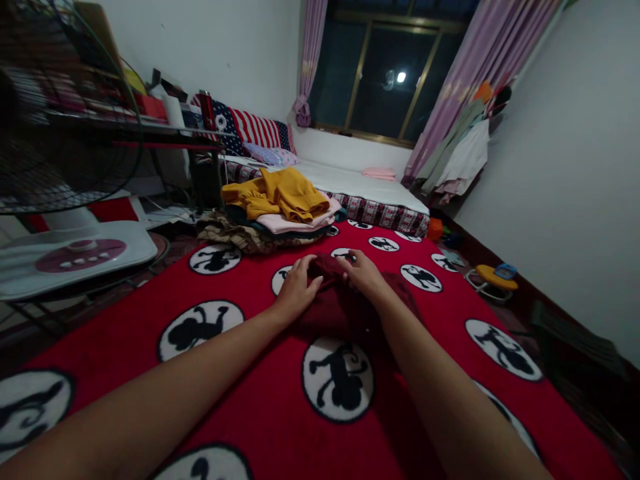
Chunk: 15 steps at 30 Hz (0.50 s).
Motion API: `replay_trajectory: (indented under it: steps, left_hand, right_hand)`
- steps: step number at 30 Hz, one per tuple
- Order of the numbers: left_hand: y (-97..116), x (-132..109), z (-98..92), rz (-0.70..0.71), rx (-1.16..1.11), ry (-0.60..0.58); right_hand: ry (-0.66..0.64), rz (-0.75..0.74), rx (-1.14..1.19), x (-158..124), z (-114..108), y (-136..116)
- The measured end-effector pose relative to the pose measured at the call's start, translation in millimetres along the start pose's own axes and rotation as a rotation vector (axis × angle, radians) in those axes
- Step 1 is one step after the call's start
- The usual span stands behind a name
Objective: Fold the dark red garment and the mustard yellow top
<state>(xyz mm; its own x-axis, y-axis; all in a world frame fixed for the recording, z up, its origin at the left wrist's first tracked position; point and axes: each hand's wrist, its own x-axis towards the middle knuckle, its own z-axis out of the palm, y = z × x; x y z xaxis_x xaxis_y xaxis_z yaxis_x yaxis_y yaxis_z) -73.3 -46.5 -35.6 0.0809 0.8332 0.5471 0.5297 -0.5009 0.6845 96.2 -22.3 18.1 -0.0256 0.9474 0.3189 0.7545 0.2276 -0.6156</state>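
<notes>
A dark red garment (345,310) lies bunched on a red blanket (260,400) printed with white circles and black monkey figures. My left hand (299,288) grips the garment's far left edge, thumb and fingers closed on the cloth. At the far right edge, my right hand (364,275) pinches the same cloth between thumb and fingers. Part of the garment spreads out to the right, behind my right wrist. Beyond my left hand is a pile of clothes, with a mustard yellow garment (280,193) on top and a pale pink one (300,220) under it.
On the left stands a fan (75,247), beside a cluttered desk (200,133). A second bed (345,177) with pillows is under the window (390,73). Clothes (465,160) hang at the right wall, above a yellow stool (495,277).
</notes>
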Motion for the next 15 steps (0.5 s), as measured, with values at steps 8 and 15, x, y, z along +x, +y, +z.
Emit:
replay_trajectory:
  steps: [8,15]
  left_hand:
    - [28.2,-13.4,-19.1,0.242,0.299,0.107]
    - [35.7,-16.1,-14.8,0.269,0.547,-0.173]
  right_hand:
    - [0.322,0.130,0.284,8.1,11.5,4.0]
    - [0.329,0.255,0.661,-1.0,13.4,19.3]
